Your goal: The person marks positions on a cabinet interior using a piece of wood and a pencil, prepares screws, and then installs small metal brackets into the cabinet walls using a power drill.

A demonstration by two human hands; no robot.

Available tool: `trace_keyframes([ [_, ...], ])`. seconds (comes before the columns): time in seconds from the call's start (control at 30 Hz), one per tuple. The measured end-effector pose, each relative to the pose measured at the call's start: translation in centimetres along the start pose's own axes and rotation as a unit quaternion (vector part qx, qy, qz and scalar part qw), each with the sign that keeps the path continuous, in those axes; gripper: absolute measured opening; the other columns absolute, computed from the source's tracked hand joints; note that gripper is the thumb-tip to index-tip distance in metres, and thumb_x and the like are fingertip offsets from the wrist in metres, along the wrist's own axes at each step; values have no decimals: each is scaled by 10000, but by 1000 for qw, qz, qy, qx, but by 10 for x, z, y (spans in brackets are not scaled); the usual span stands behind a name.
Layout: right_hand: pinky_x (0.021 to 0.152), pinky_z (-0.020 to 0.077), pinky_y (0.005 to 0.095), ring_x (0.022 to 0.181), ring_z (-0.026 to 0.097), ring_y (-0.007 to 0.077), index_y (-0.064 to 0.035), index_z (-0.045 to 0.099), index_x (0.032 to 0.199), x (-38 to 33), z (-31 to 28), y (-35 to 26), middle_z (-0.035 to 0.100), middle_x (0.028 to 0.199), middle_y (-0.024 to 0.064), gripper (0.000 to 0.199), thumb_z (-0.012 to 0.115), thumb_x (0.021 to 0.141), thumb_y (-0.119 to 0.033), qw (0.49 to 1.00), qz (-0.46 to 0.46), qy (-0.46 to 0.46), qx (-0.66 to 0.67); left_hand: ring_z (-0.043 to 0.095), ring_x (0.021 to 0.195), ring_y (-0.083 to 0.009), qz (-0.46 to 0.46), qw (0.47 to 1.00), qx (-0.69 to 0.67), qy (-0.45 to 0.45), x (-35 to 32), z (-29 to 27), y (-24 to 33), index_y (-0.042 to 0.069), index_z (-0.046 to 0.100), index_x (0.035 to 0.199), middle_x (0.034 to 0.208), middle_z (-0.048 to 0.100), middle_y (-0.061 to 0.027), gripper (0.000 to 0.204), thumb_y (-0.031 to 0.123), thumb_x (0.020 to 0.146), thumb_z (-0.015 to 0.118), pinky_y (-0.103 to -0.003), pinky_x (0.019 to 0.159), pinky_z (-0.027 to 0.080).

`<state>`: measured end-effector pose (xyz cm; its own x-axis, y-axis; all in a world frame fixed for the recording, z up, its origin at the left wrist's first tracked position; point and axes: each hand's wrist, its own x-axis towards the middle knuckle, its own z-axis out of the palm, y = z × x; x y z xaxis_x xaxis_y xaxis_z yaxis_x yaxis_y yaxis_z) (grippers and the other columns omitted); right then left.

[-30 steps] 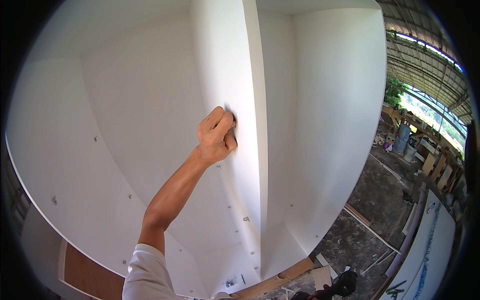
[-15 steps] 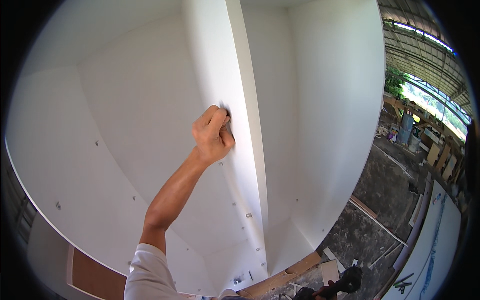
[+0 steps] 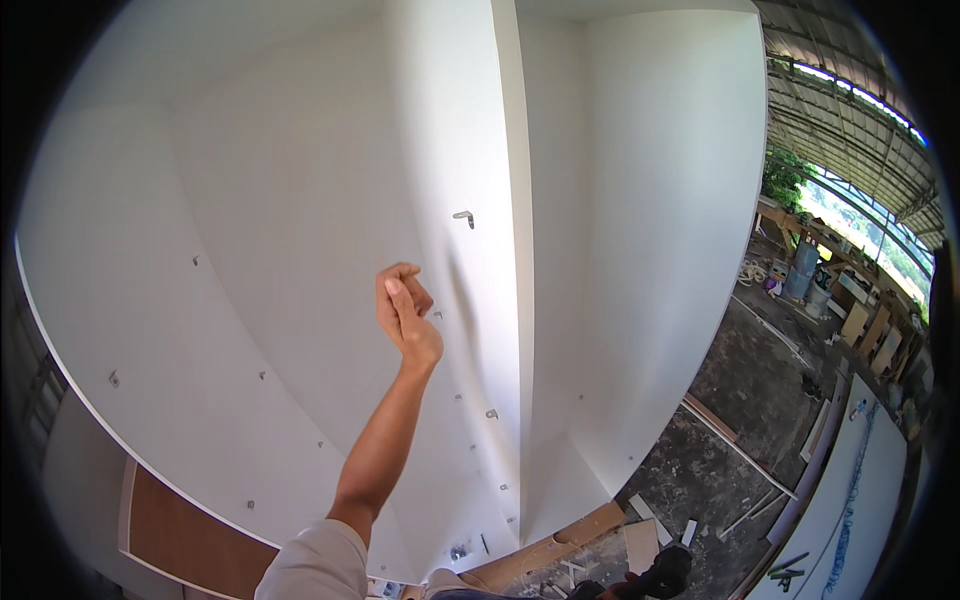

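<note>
In front of a white cabinet's upright partition (image 3: 435, 120), my left hand (image 3: 404, 308) is raised with its fingers curled in and the thumb against them. Whether anything small is inside the fingers is hidden. Just above and to its right, a small metal L-shaped bracket (image 3: 464, 218) sits on the partition face, apart from the hand. Several similar metal brackets (image 3: 491, 414) run down the partition below. At the bottom edge, my right hand (image 3: 608, 593), mostly cut off and dark, grips a black power drill (image 3: 668, 573).
More brackets dot the cabinet's left panel (image 3: 110, 290). Small hardware (image 3: 460, 551) lies on its bottom panel. A wooden strip (image 3: 550, 545) lies along the cabinet's lower edge. Offcuts (image 3: 640, 545) litter the dark floor, and a white board (image 3: 850, 480) stands at the right.
My left hand has come away from the partition, downward and left, uncovering the L-shaped bracket. The view has shifted slightly. The drill stays low in my right hand.
</note>
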<state>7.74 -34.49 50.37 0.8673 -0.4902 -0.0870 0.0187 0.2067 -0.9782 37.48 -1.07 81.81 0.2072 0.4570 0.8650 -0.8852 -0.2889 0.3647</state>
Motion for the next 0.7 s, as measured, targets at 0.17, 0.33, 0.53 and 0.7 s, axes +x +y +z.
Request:
trace_keyframes([
  [0.17, 852, 508, 334, 933, 622, 202, 11, 611, 1221, 11, -32, 62, 652, 1048, 90, 466, 732, 784, -97, 986, 33, -114, -114, 340, 579, -132, -628, 744, -139, 179, -232, -123, -42, -8, 521, 991, 650, 346, 5, 206, 178, 994, 433, -326, 547, 344],
  [0.33, 732, 549, 398, 746, 697, 266, -5, 693, 909, -2, -41, 50, 694, 798, 129, 243, 690, 670, -51, 948, -17, -221, -229, 612, 766, -314, -748, 579, 23, 323, -445, -286, 20, -41, 545, 1028, 864, 598, -151, 199, -19, 872, 423, -446, 730, 536],
  [0.53, 724, 530, 346, 796, 717, 275, -22, 656, 995, -4, -15, 20, 710, 840, 143, 282, 703, 718, -54, 862, -21, -386, -328, 610, 1151, -408, -673, 717, -23, 181, -438, -312, 123, -56, 490, 1174, 1201, 610, -292, 273, 155, 1048, 370, -469, 1016, 494],
  [0.7, 723, 536, 332, 784, 706, 200, -13, 661, 1006, -23, 8, 54, 718, 863, 110, 307, 713, 703, -28, 828, 54, -453, -327, 602, 1181, -386, -692, 702, 13, 165, -449, -336, 131, -42, 449, 1233, 1251, 590, -298, 285, 169, 1063, 361, -454, 1032, 487],
])
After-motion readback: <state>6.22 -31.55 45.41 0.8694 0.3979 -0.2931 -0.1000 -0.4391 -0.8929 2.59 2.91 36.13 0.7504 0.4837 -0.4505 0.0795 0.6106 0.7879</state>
